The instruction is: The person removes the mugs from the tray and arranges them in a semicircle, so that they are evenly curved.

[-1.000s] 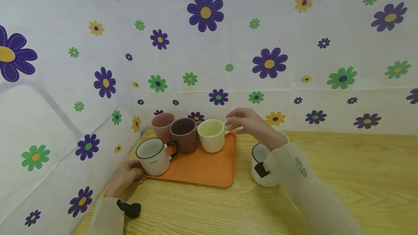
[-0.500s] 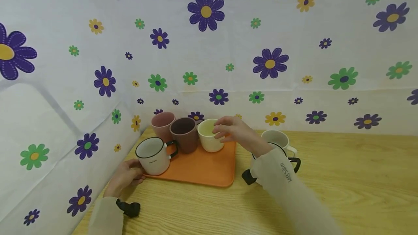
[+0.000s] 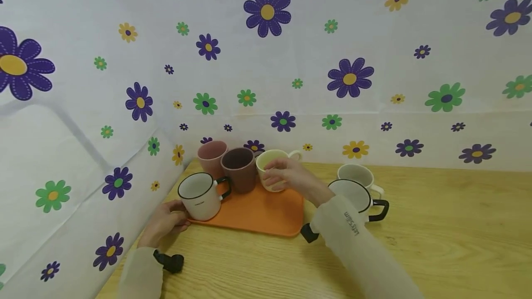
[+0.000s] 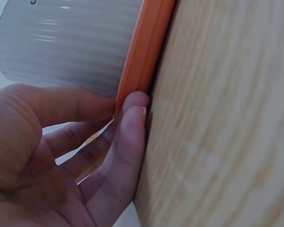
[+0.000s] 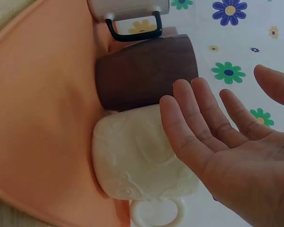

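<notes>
My left hand point(image 3: 168, 220) pinches the near left corner of the orange tray point(image 3: 266, 218). In the left wrist view the thumb lies on the tray's rim, with fingertips against its outer edge. Close above stands a white mug point(image 3: 200, 200) with black rim and black handle. Behind it on the tray are a pink mug point(image 3: 211, 163), a dark brown mug point(image 3: 238, 170) and a cream mug point(image 3: 271, 182). My right hand point(image 3: 293, 176) hovers before the cream mug, fingers loosely extended and holding nothing. The right wrist view shows the cream mug's embossed side and ring handle point(image 5: 157, 213).
Right of the tray, a second black-rimmed white mug point(image 3: 353, 193) stands on the wooden table point(image 3: 440, 225), partly hidden by my right sleeve. Behind it is a plain white mug point(image 3: 359, 174). A flower-print cloth point(image 3: 307, 59) hangs behind and to the left.
My right hand has left the cream mug's handle and moved left, in front of that mug. The handle now points more to the back right. My left hand stays on the tray.
</notes>
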`<action>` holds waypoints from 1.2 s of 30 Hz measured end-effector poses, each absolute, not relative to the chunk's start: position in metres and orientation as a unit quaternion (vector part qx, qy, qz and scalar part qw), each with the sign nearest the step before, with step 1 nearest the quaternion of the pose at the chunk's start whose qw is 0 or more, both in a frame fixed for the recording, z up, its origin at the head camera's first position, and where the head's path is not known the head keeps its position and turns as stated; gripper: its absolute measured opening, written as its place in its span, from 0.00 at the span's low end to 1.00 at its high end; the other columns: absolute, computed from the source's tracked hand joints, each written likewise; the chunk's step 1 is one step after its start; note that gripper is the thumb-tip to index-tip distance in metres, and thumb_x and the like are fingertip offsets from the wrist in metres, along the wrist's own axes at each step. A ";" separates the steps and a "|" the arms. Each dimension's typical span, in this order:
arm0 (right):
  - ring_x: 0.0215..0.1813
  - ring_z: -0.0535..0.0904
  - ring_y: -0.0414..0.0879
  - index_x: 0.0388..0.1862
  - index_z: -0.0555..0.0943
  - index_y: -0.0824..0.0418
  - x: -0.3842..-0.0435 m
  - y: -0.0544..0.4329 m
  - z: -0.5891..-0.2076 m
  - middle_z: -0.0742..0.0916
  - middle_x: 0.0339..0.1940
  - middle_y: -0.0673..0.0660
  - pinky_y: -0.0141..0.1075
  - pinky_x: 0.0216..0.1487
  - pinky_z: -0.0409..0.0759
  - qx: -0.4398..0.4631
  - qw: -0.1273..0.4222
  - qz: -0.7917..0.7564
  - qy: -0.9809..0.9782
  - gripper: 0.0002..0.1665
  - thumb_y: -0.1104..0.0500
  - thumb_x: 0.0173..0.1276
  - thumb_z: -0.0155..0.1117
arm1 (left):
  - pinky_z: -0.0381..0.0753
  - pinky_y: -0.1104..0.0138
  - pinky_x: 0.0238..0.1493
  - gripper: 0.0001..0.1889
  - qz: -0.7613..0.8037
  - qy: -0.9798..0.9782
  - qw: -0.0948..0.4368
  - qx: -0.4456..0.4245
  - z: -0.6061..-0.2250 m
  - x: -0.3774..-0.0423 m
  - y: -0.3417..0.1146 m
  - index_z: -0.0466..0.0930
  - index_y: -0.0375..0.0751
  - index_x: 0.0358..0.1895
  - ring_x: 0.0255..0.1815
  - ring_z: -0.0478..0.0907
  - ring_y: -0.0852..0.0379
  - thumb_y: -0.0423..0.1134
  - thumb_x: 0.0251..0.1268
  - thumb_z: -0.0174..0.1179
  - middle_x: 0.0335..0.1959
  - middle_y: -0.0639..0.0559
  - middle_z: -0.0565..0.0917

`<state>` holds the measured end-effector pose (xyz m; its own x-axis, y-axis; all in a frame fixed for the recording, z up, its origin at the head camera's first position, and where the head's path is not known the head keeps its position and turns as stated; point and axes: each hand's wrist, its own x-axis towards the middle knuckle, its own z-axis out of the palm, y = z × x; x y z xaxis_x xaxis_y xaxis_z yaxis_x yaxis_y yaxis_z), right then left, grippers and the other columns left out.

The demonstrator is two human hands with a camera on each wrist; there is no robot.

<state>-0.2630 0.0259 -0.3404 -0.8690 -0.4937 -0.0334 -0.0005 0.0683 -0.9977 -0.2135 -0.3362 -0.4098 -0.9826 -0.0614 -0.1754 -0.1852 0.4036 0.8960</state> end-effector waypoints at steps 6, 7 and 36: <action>0.56 0.81 0.63 0.62 0.72 0.77 -0.264 0.017 -0.348 0.84 0.53 0.68 0.52 0.61 0.79 -0.165 0.196 -0.666 0.701 0.22 0.62 0.78 0.55 | 0.85 0.67 0.32 0.24 0.544 0.834 0.058 -0.073 -0.413 -0.216 -0.337 0.67 0.18 0.64 0.31 0.81 0.56 0.24 0.65 0.54 0.40 0.44 0.81; 0.55 0.82 0.62 0.62 0.72 0.77 -0.264 0.015 -0.349 0.85 0.52 0.67 0.52 0.62 0.79 -0.163 0.197 -0.668 0.699 0.21 0.62 0.78 0.55 | 0.85 0.67 0.32 0.24 0.542 0.835 0.058 -0.073 -0.413 -0.216 -0.338 0.67 0.18 0.64 0.31 0.81 0.56 0.24 0.66 0.55 0.40 0.44 0.81; 0.67 0.75 0.60 0.72 0.67 0.71 -0.263 -0.035 -0.368 0.77 0.67 0.68 0.53 0.67 0.74 -0.200 0.240 -0.679 0.664 0.29 0.60 0.78 0.57 | 0.86 0.65 0.34 0.23 0.538 0.836 0.056 -0.092 -0.412 -0.215 -0.337 0.68 0.20 0.66 0.32 0.82 0.55 0.26 0.69 0.56 0.46 0.38 0.81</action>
